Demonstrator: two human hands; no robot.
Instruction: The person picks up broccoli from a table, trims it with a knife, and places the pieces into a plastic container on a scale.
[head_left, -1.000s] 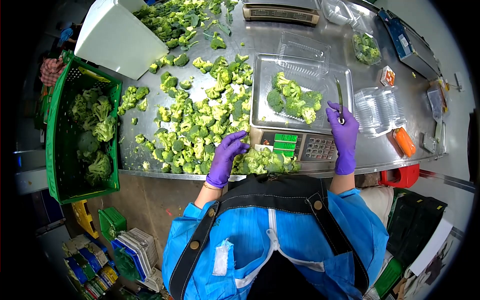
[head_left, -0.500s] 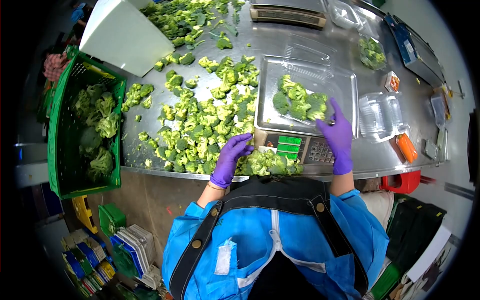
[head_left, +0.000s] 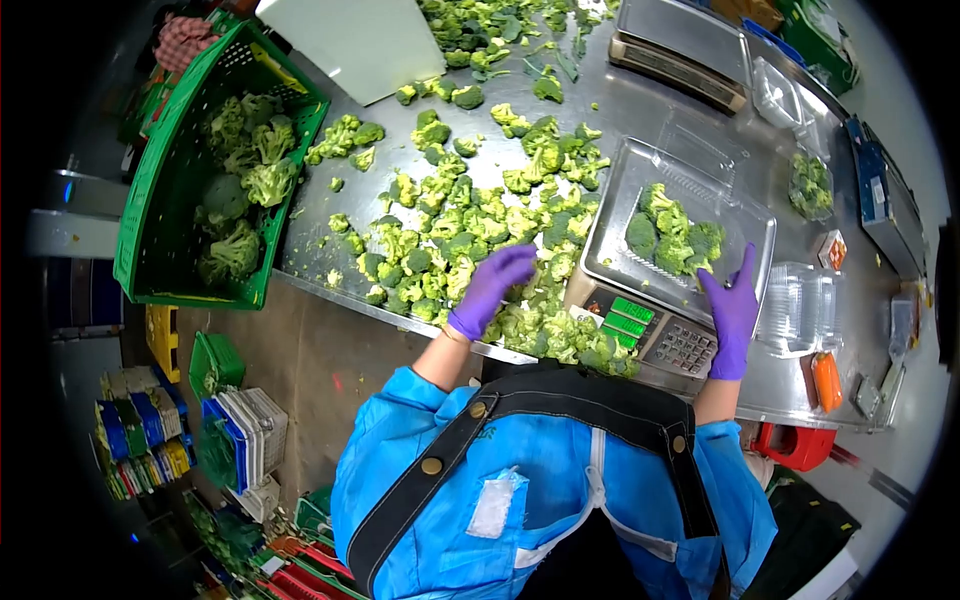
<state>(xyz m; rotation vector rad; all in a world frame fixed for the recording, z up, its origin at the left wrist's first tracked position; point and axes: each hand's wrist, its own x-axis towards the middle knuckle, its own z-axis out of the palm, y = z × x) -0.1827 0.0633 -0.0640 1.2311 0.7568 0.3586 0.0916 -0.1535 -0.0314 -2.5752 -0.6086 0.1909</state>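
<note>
My left hand (head_left: 494,288), in a purple glove, is over the near edge of the broccoli pile (head_left: 440,230), its fingers apart and nothing seen in them. A weighing scale (head_left: 650,325) with a green display bears a metal tray (head_left: 604,235). On the tray lies an open clear plastic container (head_left: 700,150) with several broccoli florets (head_left: 675,235) in it. My right hand (head_left: 734,312), gloved too, is at the tray's right front, thumb and forefinger spread beside the florets. More florets lie heaped left of the scale's keypad.
A green crate (head_left: 160,215) with broccoli heads stands at the left, near a white bin (head_left: 350,45). A second scale (head_left: 675,60) is at the back. Empty clear containers (head_left: 800,310), a filled one (head_left: 810,188) and an orange object (head_left: 828,382) are at the right.
The view has turned, so the table and scale appear tilted and further right. My left hand has moved in over the florets; my right hand has shifted slightly towards the container's near side.
</note>
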